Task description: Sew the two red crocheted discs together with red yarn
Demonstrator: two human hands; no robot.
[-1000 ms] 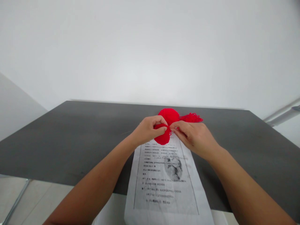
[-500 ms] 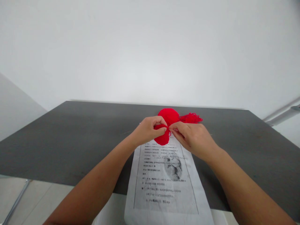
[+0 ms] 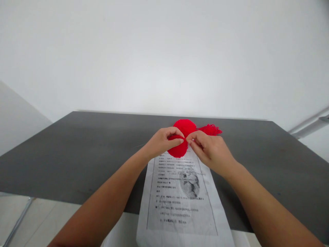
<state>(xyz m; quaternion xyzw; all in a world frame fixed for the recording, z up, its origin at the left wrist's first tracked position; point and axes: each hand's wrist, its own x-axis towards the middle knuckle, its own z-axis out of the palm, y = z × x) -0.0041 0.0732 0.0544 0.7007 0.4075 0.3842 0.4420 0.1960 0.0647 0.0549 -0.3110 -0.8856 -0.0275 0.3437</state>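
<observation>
My left hand (image 3: 168, 139) is closed on a red crochet piece (image 3: 178, 151), thumb in front and index finger curled over its upper edge. The piece is rounded and hangs below the thumb. My right hand (image 3: 204, 145) has thumb and forefinger pinched together right at the piece's right edge. What lies in that pinch is too small to make out. Just behind the hands sits a ball of red yarn (image 3: 184, 126). Looped red yarn (image 3: 210, 129) spreads to the right of it.
A printed sheet (image 3: 185, 216) with text and a dark picture lies under my forearms, hanging over the near edge of the dark grey table (image 3: 77, 154). A white wall (image 3: 154, 61) stands behind the table. Metal legs show at the lower left.
The crochet piece has turned slightly in my left hand and shows broader, its lower edge a little higher. My right fingertips have shifted slightly right. The yarn ball stays in place.
</observation>
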